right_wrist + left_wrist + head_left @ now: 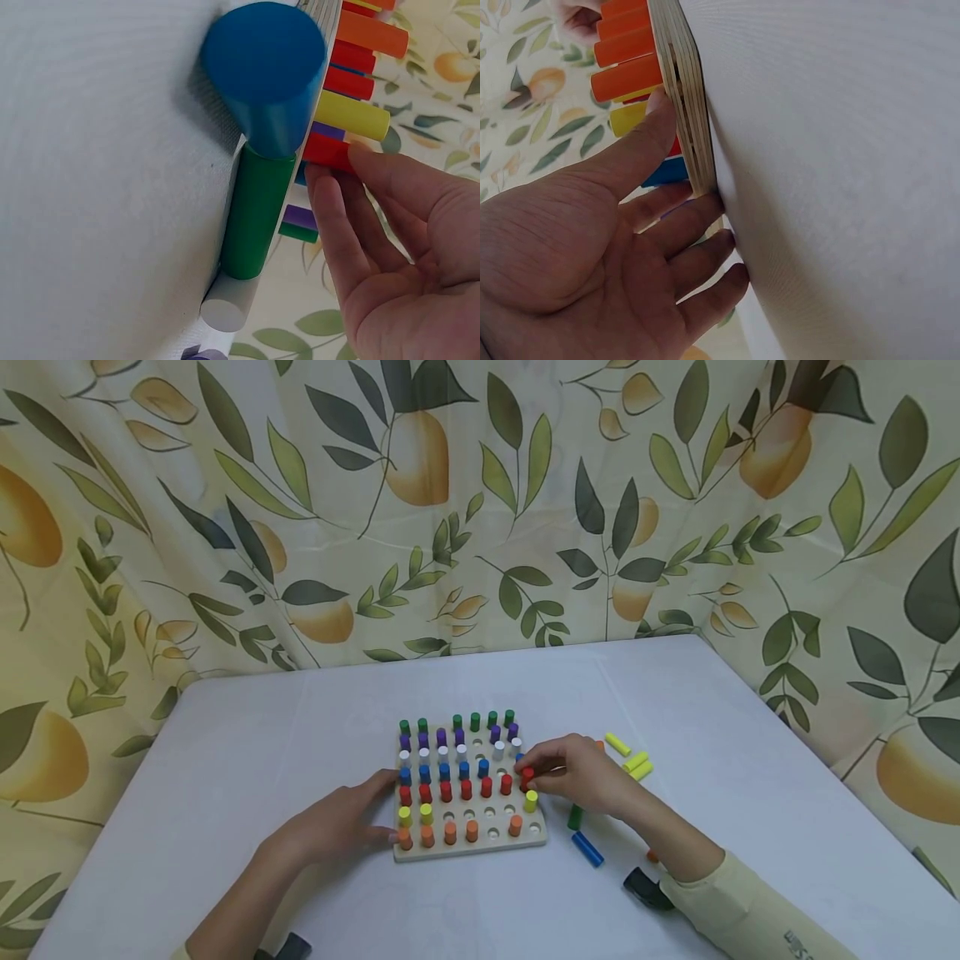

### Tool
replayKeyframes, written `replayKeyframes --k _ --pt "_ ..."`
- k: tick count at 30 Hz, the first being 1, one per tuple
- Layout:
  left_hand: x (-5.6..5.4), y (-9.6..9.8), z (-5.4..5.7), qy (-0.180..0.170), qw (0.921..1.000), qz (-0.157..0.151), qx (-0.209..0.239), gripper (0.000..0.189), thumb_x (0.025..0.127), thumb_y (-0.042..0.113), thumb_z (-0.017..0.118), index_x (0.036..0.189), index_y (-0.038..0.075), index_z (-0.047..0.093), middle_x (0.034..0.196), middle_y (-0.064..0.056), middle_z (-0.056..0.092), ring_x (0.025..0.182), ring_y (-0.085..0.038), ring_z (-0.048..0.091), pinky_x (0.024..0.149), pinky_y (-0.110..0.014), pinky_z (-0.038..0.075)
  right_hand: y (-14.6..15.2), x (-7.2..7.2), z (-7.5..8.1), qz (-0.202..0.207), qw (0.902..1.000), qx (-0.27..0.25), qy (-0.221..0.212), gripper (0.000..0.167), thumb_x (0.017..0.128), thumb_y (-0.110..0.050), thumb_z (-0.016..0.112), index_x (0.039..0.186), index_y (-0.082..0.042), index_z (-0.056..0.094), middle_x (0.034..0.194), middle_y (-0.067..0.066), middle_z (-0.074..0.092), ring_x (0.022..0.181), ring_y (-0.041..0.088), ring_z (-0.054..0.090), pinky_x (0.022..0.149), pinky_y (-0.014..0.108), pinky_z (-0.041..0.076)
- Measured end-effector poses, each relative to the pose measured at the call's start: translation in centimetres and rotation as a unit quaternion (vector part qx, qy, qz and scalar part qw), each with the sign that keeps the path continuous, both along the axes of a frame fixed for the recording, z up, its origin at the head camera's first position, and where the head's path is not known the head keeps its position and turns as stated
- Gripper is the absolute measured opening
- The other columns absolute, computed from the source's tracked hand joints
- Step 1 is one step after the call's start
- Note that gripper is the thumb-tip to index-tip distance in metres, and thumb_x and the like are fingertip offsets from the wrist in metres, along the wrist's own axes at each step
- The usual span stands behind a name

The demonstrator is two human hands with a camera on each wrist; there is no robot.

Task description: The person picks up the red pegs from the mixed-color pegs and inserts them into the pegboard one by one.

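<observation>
A wooden peg board (472,853) stands on the white table, holding rows of green, purple, white, blue, red, yellow and orange pegs. At the right end of the red row, my right hand (588,774) pinches a red peg (527,779) between thumb and fingers. In the right wrist view this red peg (328,152) stands at the board; whether it is fully seated is hidden. My left hand (322,818) touches the board's left side. The left wrist view shows the thumb (654,124) by the front orange pegs and the other fingers, extended, against the layered edge (686,105).
Loose pegs lie right of the board: several yellow ones (636,762), a green peg (575,817), a blue peg (587,849) and orange ones partly hidden by my right arm. Some yellow-row holes (470,815) have no peg. A patterned curtain (465,568) hangs behind the table.
</observation>
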State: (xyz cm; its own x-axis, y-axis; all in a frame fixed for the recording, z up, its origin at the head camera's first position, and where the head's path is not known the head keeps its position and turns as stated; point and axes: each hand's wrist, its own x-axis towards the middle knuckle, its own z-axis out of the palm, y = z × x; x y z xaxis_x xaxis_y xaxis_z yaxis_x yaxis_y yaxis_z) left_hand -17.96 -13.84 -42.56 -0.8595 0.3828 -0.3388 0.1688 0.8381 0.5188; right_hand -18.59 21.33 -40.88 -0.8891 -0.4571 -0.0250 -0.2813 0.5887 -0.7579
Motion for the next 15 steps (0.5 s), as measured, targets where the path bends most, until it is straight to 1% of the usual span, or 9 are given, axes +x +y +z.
replayKeyframes --k 10,15 --pt "0.01 0.02 -0.05 0.002 1.0 0.0 -0.002 0.089 0.085 0.038 0.086 0.158 0.016 0.04 0.157 -0.014 0.046 0.14 -0.044 0.045 0.104 -0.065 0.045 0.11 -0.19 -0.18 0.011 0.9999 0.007 0.001 0.023 0.093 -0.003 0.076 0.114 -0.012 0.079 0.109 -0.001 0.073 0.1 0.019 0.067 0.092 0.037 0.058" --pt "-0.01 0.03 -0.07 0.002 1.0 -0.002 -0.004 0.088 0.085 0.038 0.086 0.158 0.016 0.041 0.157 -0.013 0.046 0.14 -0.043 0.045 0.105 -0.065 0.044 0.17 -0.21 -0.28 0.007 0.9999 0.015 -0.003 0.023 0.094 -0.002 0.076 0.114 -0.012 0.079 0.109 0.0 0.073 0.101 0.02 0.067 0.092 0.037 0.058"
